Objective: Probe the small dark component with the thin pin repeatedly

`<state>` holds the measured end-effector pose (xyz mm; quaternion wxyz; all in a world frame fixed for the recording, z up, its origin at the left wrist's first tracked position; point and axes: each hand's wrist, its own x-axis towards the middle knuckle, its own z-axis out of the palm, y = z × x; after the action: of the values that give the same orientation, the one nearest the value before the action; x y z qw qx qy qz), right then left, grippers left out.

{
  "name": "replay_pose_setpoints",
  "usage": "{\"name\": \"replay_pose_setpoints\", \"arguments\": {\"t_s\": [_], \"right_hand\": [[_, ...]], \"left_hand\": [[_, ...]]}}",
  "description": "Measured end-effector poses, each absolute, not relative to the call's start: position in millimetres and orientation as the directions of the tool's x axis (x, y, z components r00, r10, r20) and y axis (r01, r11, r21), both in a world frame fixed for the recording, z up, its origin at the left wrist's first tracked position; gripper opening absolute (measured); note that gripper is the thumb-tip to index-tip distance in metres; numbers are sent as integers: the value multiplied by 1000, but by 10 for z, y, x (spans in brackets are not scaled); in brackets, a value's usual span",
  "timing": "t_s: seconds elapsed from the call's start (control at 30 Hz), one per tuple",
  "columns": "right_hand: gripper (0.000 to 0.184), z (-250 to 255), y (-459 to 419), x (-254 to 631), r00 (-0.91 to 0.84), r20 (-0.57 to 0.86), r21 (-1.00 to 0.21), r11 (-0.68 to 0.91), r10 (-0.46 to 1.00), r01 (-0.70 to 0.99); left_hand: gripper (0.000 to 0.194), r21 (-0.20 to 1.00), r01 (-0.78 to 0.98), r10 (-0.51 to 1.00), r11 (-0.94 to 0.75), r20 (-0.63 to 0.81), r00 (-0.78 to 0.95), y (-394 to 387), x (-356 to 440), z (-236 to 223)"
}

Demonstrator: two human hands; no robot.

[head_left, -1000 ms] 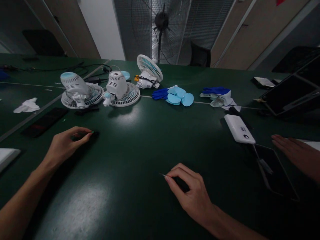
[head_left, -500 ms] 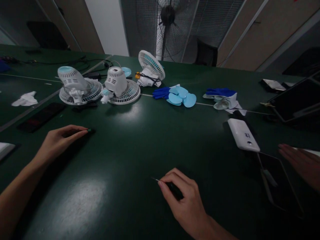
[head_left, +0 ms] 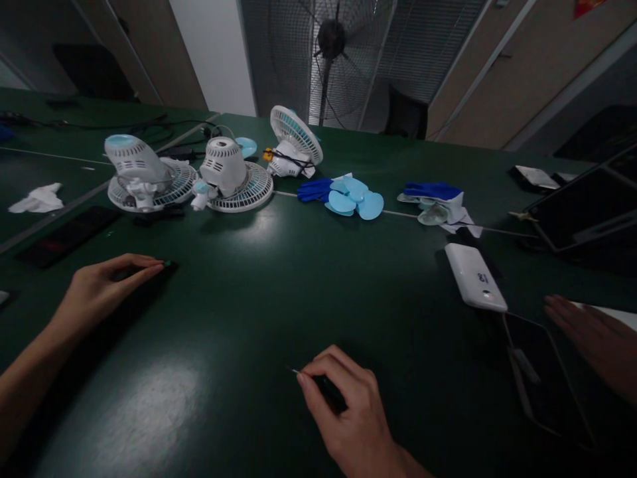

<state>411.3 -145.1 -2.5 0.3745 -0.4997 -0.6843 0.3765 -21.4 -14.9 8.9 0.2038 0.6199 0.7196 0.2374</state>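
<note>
My left hand [head_left: 107, 285] rests low over the dark green table at the left, thumb and fingertips pinched on a small green piece [head_left: 167, 263]. What kind of piece it is, I cannot make out. At the lower middle, my right hand [head_left: 348, 405] is closed around a small screwdriver [head_left: 332, 393] with a black handle. Its thin metal shaft points left, away from the fingertips and just above the tabletop. A dark flat phone-like slab [head_left: 67, 236] lies beyond my left hand.
Along the back lie white desk fans [head_left: 223, 166], a light blue fan blade [head_left: 355, 198] and blue-and-white gloves [head_left: 432, 192]. At the right are a white power bank [head_left: 475, 275], a dark tablet-like device [head_left: 545, 378] and another person's hand [head_left: 594, 338]. Crumpled tissue [head_left: 37, 199] sits far left.
The view has turned slightly, so the table things appear a little further left and lower. My right hand has shifted slightly left with the screwdriver; my left hand keeps its pinch.
</note>
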Motion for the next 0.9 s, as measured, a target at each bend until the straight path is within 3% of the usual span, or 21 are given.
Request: {"name": "replay_pose_setpoints", "arguments": {"t_s": [0.17,0.27,0.37,0.43,0.57,0.67,0.77,0.9], "right_hand": [[17,-25,-1445,4078,-207,147,-893,220,967,392],[16,-37,-1440,4071,-199,164,-898,230,966,374],[15,-43,-1440,4083,-197,175,-892,239,965,382],[15,-40,-1438,4092,-201,178,-892,245,963,381],[15,-38,-1432,4100,-196,181,-892,245,964,379],[16,-43,-1428,4127,-220,185,-885,260,958,387],[16,-50,-1430,4199,-266,193,-854,296,944,428],[15,-77,-1445,4314,-271,194,-786,314,943,533]], "left_hand": [[70,396,915,991,-84,129,35,-195,-244,22],[61,235,944,955,-230,241,173,-233,-250,-10],[58,105,938,922,-330,247,297,-271,-259,-13],[59,80,929,915,-362,224,337,-278,-276,-19],[42,134,935,909,-329,313,275,-242,-257,-72],[32,227,890,890,-396,333,311,-252,-6,-79],[23,350,765,841,-541,265,473,-379,557,-35],[20,442,469,601,-765,227,766,-629,1436,2]]}}
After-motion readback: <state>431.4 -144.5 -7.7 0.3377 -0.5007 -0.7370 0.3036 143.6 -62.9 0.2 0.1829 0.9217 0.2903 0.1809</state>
